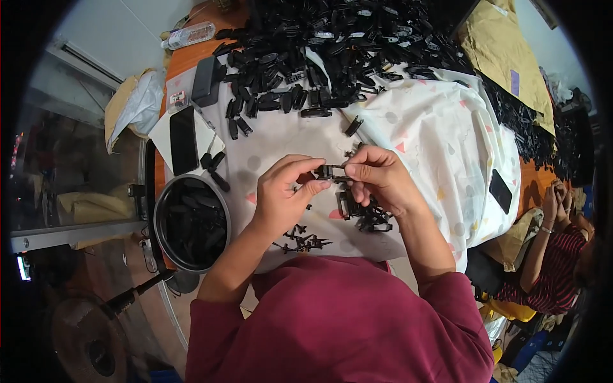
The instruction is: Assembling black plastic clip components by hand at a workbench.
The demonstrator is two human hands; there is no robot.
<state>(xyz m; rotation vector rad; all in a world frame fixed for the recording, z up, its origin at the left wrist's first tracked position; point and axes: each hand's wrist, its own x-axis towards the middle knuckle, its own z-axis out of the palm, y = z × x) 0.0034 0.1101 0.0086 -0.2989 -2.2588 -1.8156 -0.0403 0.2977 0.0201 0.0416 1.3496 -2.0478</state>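
A small black plastic frame (329,172) is pinched between my two hands above the cloth-covered table. My left hand (286,189) grips its left end with thumb and fingers. At the right end, the thumb and fingers of my right hand (382,177) are closed on it. Under and beside my right hand lies a small pile of similar black frames (375,221). Several small, dark, pointed pieces (305,241) are scattered nearer to me, by my left forearm. One loose black piece (353,126) rests on the cloth beyond my hands.
A large heap of black plastic pieces (332,38) covers the table's far side. To the left are a round metal bowl (159,225) of black pieces, a phone (183,140) and a bottle (189,36). Another phone (500,191) and another person's hands (557,203) are at right.
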